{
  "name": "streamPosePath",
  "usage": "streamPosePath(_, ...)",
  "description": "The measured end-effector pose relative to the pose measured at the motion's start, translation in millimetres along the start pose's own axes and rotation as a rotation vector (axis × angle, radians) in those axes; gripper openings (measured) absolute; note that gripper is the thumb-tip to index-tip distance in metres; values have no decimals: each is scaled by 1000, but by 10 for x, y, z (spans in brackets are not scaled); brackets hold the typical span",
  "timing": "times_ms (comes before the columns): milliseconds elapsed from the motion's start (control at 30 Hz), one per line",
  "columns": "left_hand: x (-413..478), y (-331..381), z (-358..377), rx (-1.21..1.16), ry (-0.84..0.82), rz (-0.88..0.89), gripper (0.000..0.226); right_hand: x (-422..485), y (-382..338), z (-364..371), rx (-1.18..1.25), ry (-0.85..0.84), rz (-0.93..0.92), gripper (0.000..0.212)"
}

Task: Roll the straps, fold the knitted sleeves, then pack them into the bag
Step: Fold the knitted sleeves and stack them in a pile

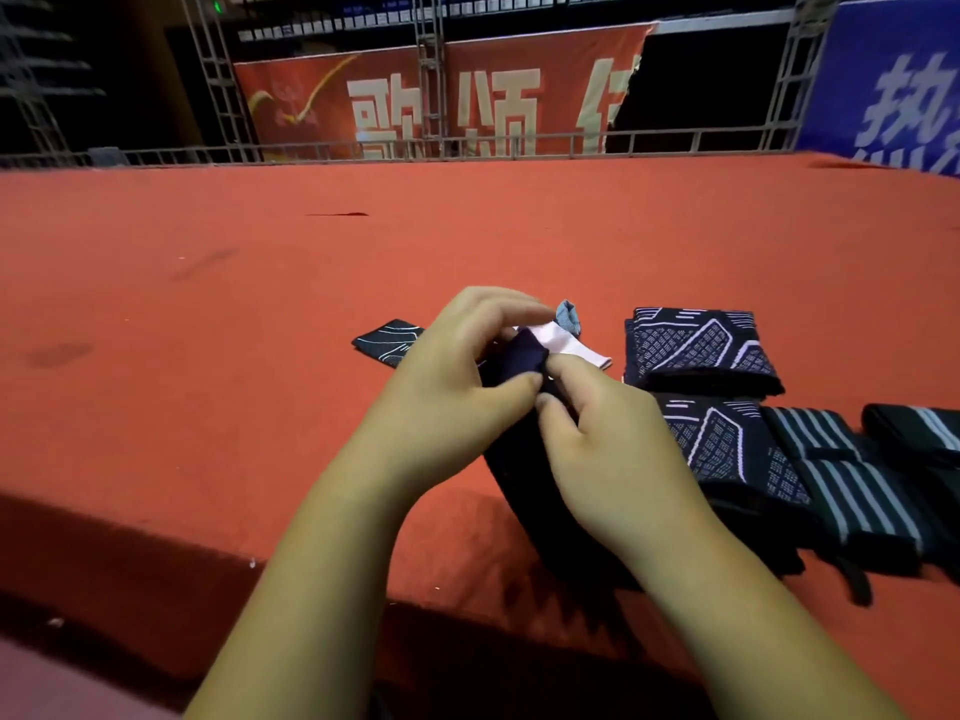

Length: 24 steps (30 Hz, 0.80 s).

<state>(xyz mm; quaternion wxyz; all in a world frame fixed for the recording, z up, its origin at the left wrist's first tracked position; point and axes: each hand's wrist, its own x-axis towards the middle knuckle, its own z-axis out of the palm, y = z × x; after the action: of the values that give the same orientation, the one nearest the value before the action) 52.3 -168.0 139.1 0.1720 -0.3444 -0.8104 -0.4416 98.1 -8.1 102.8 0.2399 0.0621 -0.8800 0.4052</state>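
We judge strap-rolling just begun: left hand [452, 392] and right hand [602, 444] both pinch the dark strap [525, 351] end over the red table [208, 356], beside the folded sleeves [696, 350]; next needs tight, even turns.

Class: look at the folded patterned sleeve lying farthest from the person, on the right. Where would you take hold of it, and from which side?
I would take the far sleeve by its right end, coming from the right, with the grip pinching all folded layers. It lies flat; bare red cloth is on that side, while the second sleeve crowds its near edge.
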Motion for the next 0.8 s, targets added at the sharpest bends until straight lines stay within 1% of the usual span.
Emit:
streamPosePath(67,-27,-55,-30,101,-23,44,54,-13,-20,14,49,12,9,13)
streamPosePath(167,-40,-110,1,202,79,118,46,-18,-54,17,64,4,-5,16)
streamPosePath(267,-35,-113,72,265,201,138,36,-29,-84,16,99,-31,10,20)
streamPosePath(400,-35,-70,119,239,322,123,20,-22,-121,-30,136,-60,62,32)
streamPosePath(467,-28,-40,132,216,355,87,14,-24,-122,-31,117,-81,82,32)
streamPosePath(500,-20,-46,134,189,364,25,13,-28,-121,-29,103,-93,87,35)
streamPosePath(533,-8,-83,142,99,368,-77,14,-32,-124,-28,97,-100,87,42)
streamPosePath(567,12,-117,139,-58,372,-201,22,-34,-129,-29,103,-107,87,48)
streamPosePath(600,34,-164,125,-264,370,-312,33,-35,-134,-39,114,-114,85,52)
streamPosePath(633,53,-213,100,-434,361,-404,42,-34,-142,-51,119,-117,86,54)
streamPosePath(667,61,-254,82,-545,337,-464,44,-31,-149,-63,121,-113,92,54)
streamPosePath(733,39,-250,73,-600,285,-509,28,-20,-140,-71,138,-74,121,49)
streamPosePath(767,29,-243,74,-602,273,-519,27,-19,-135,-66,148,-49,134,45)
streamPosePath(800,22,-219,68,-619,259,-521,32,-18,-136,-57,155,-29,135,37)
